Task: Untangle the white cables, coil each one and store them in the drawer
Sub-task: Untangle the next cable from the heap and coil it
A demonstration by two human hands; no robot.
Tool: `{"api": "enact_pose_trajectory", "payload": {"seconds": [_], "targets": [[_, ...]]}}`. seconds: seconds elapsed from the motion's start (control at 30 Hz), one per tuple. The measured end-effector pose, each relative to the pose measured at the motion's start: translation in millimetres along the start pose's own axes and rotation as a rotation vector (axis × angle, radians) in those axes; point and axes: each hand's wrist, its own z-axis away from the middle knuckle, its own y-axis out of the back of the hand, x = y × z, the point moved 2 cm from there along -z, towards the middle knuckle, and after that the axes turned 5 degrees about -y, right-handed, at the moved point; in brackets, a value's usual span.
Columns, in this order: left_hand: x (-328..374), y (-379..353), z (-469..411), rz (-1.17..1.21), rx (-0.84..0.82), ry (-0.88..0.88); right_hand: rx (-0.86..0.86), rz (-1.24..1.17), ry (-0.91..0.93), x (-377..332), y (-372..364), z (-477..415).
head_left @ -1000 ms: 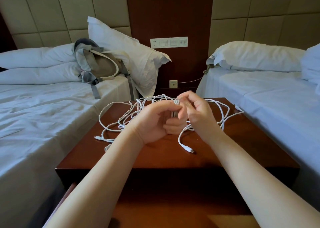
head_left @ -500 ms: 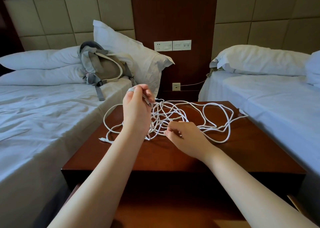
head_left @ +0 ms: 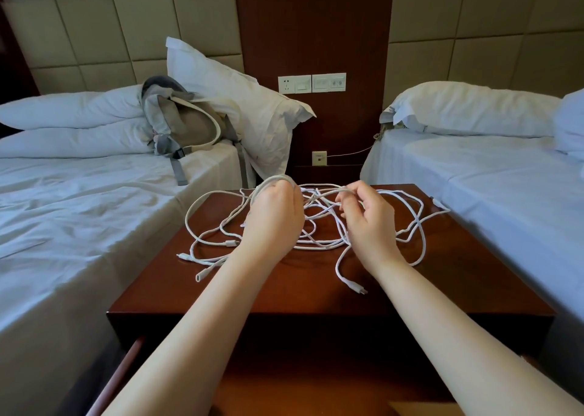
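Observation:
A tangle of white cables (head_left: 319,226) lies spread over the dark wooden nightstand (head_left: 442,276). My left hand (head_left: 273,222) is raised above the tangle and grips a small coil of cable looped around its fingers. A strand runs from that coil to my right hand (head_left: 366,222), which pinches it between thumb and fingertips. Loose plug ends lie at the left (head_left: 202,277) and the front (head_left: 358,287). The open drawer (head_left: 126,365) shows below the nightstand's front edge, mostly hidden by my arms.
Beds with white sheets flank the nightstand, one on the left (head_left: 79,226), one on the right (head_left: 512,194). A grey backpack (head_left: 186,124) leans on the left bed's pillows. Wall sockets (head_left: 311,83) sit on the wood panel behind.
My right hand rose from the tangle and took a strand up beside my left hand. My left hand has shifted right and keeps its coil.

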Motion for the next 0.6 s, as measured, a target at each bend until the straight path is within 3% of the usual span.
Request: {"api": "enact_pose_trajectory", "payload": {"seconds": [0.17, 0.27, 0.33, 0.4, 0.6], "targets": [[0.3, -10.3, 0.1, 0.430, -0.233, 0.275, -0.019, -0.158, -0.034, -17.3, 9.9, -7.3], [3.7, -12.4, 6.1, 0.807, -0.554, 0.404, -0.036, -0.185, -0.007, -18.4, 13.4, -11.3], [6.5, -12.8, 12.1, 0.950, -0.798, 0.362, -0.057, -0.198, -0.031, -14.5, 12.8, -12.8], [10.5, -10.4, 16.4, 1.017, -0.938, 0.290, -0.099, -0.205, -0.066, -9.9, 10.6, -12.1], [26.3, 1.9, 16.9, 1.226, -1.033, 0.197, -0.258, -0.149, 0.015, -7.9, 6.0, -4.7]]}}
